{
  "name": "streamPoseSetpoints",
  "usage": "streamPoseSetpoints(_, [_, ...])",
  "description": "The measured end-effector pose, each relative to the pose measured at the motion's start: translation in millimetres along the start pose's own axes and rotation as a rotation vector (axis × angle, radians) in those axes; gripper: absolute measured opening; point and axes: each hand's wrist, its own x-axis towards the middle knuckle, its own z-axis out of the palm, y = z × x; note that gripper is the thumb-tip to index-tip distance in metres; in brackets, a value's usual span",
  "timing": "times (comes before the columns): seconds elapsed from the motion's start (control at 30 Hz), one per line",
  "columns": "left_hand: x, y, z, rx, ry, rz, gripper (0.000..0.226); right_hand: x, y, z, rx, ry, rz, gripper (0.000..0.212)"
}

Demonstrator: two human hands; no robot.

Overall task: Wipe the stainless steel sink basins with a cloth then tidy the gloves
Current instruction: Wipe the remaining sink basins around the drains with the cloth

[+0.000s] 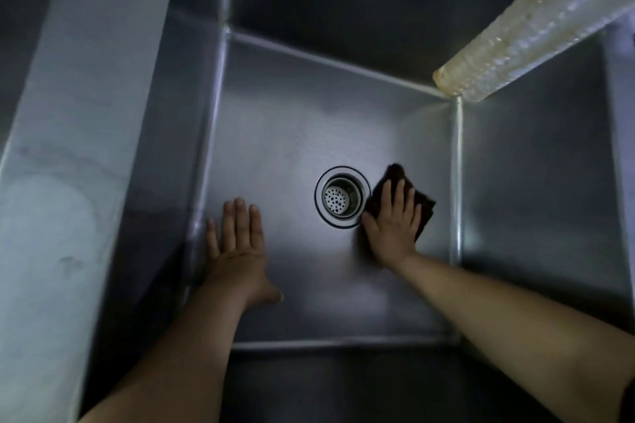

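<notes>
With the right hand (393, 220) pressing a dark brown cloth (421, 206) flat beside the round perforated metal drain (342, 196) and the left hand (237, 244) spread flat on the stainless steel sink basin (292, 120), a cloth corner could snag the strainer.

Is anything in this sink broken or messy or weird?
Nothing looks broken or spilled. The only odd thing is the cloudy plastic hose hanging over the far right corner of the sink basin: its end looks stained yellow-brown. The drain strainer sits straight, and the right hand presses the dark cloth flat.
</notes>
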Motion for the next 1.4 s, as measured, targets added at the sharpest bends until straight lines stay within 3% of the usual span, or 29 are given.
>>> streamPoseSetpoints(0.17, [5,2,4,0.033,0.027,-0.013,0.158,72,-25,-20,0.035,0.075,-0.061,0.072])
streamPoseSetpoints(0.43, [7,6,3,0.095,0.013,-0.037,0.151,54,-100,-16,-0.079,0.005,-0.657,0.068])
streamPoseSetpoints(0.5, [1,9,-3,0.139,-0.004,-0.065,0.138,18,-102,-6,-0.119,-0.039,-0.805,0.070])
streamPoseSetpoints(0.67, [-33,7,-33,0.211,0.051,-0.042,0.072,-59,-58,2,-0.189,-0.132,-1.029,0.066])
streamPoseSetpoints(0.87, [-107,18,-46,0.300,0.086,-0.091,0.034,-93,8,-28,-0.419,-0.171,-1.230,0.073])
streamPoseSetpoints(0.97, [-145,14,-52,0.288,0.073,-0.057,0.031,-93,16,-49,-0.349,-0.202,-1.097,0.068])
streamPoseSetpoints(1.07, [-184,7,-62,0.247,0.138,0.021,0.033,-98,20,-72,-0.258,-0.327,-0.772,0.054])
streamPoseSetpoints(1.17, [-229,7,-74,0.217,0.420,0.171,0.023,-106,14,-97,-0.010,-0.366,-0.466,0.064])
streamPoseSetpoints(1.4, [-309,-16,-92,0.027,0.638,0.132,0.029,-153,-55,-176,0.534,-0.261,-0.402,0.059])
